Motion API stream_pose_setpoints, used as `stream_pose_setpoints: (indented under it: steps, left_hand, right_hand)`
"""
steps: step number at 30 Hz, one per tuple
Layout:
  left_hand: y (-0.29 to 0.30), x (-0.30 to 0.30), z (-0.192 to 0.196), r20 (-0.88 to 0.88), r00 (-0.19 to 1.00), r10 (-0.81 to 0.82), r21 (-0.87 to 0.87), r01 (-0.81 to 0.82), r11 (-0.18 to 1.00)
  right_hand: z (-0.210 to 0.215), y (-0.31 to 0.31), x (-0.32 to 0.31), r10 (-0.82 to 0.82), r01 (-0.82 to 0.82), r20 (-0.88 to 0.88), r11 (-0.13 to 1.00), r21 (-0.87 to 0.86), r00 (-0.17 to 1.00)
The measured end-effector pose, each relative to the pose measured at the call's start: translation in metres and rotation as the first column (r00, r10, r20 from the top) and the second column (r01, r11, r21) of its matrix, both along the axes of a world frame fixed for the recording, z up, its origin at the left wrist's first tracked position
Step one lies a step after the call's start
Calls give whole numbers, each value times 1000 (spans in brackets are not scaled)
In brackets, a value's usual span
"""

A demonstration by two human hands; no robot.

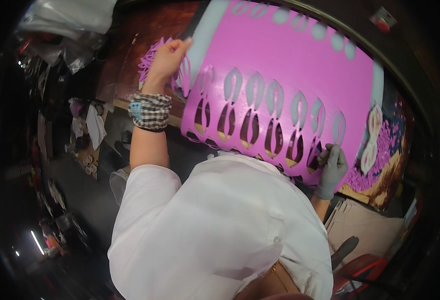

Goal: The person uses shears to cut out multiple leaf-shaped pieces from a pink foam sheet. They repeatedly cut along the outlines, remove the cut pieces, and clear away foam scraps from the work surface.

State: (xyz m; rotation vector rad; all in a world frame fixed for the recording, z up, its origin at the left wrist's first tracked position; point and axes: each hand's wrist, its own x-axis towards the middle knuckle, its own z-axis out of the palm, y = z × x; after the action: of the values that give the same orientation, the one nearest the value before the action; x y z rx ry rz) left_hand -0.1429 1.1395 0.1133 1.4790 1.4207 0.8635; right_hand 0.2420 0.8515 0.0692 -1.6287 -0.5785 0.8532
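Pink cut-out sheet (pixel 290 65) stretches between left hand (pixel 167 60) and gloved right hand (pixel 332 167), both gripping its edges.

Cut-out sheet (pixel 280 75) lies on table (pixel 130 45), scraps (pixel 380 160) at its right

Magenta sheet (pixel 300 65) covers the bench (pixel 130 55); left strip free.
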Motion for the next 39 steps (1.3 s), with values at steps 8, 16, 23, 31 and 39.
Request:
stream_pose_setpoints:
  steps: [8, 16, 23, 31, 39]
  left_hand:
    - [-9, 23, -85, -583, 809, 72, 282, 118, 952]
    - [-5, -1, -66, -9, 978, -210, -12, 210, 978]
    - [-12, -10, -68, -190, 972, -136, 161, 168, 973]
    - [8, 8, -73, -407, 876, -258, -9, 279, 960]
    - [-18, -38, -54, 276, 929, -248, -236, 316, 919]
  right_hand:
    - [24, 63, -69, 256, -256, 6, 966, -39, 967]
    - [27, 122, -153, 624, -633, -109, 768, -95, 774]
    - [2, 178, -210, 658, -704, -274, 699, -125, 701]
    - [-17, 179, -214, 602, -653, -275, 739, -164, 750]
    - [-4, 175, -225, 623, -665, -241, 724, -182, 744]
